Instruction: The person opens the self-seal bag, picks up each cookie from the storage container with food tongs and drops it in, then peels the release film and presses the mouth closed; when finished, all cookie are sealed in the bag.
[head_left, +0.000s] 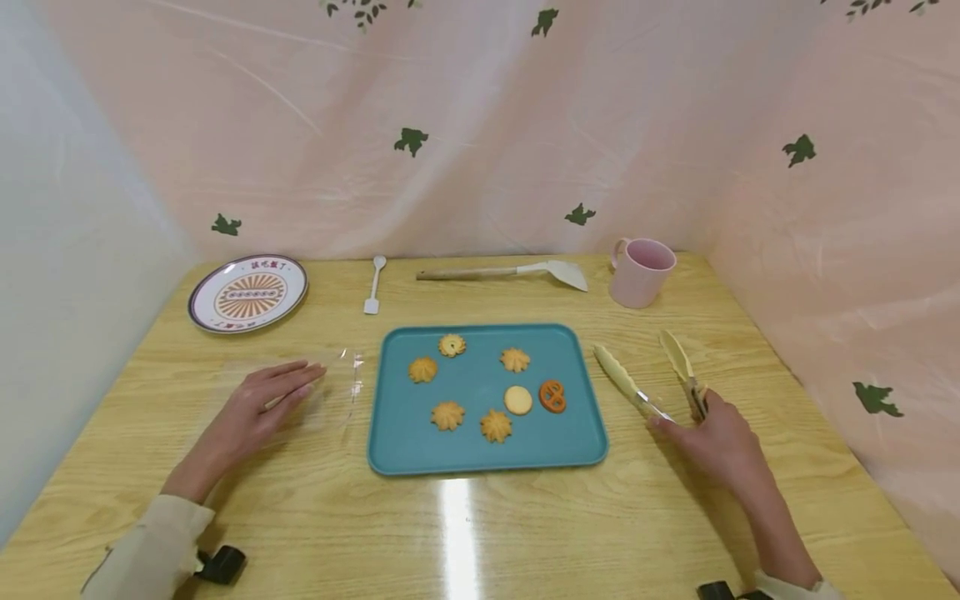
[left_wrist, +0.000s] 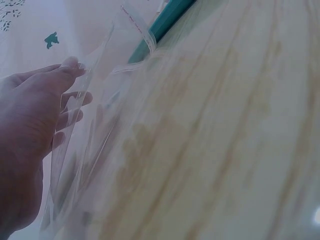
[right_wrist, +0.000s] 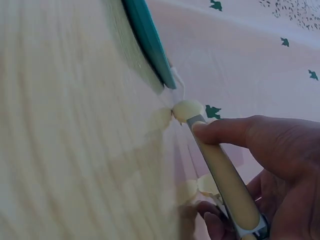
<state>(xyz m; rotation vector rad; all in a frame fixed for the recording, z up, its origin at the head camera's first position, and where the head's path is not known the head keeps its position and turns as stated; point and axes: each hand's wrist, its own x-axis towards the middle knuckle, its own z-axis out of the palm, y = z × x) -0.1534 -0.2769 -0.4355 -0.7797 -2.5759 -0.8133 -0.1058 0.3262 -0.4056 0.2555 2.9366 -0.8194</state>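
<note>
"Widest thing here, the wooden table (head_left: pixel 300 517), and in the middle of it sits the teal tray (head_left: pixel 480 450)!"

"To its left, the clear bag (head_left: pixel 356 379) lies flat-ish near the tray's edge, and the left hand (head_left: pixel 251 408) rests on it, fingers mostly straight."

"Over on the right, the tongs (head_left: pixel 619 372)! The right hand (head_left: pixel 716 437) grips them, fingers curled round, the two arms spread wide just beside the tray."

"Behind them, a pink mug (head_left: pixel 637 283)."

"And smallest, on the tray: five flower-shaped biscuits (head_left: pixel 447 415), one brown pretzel (head_left: pixel 552 396), and a plain round biscuit (head_left: pixel 517 400) just beside it!"
</note>
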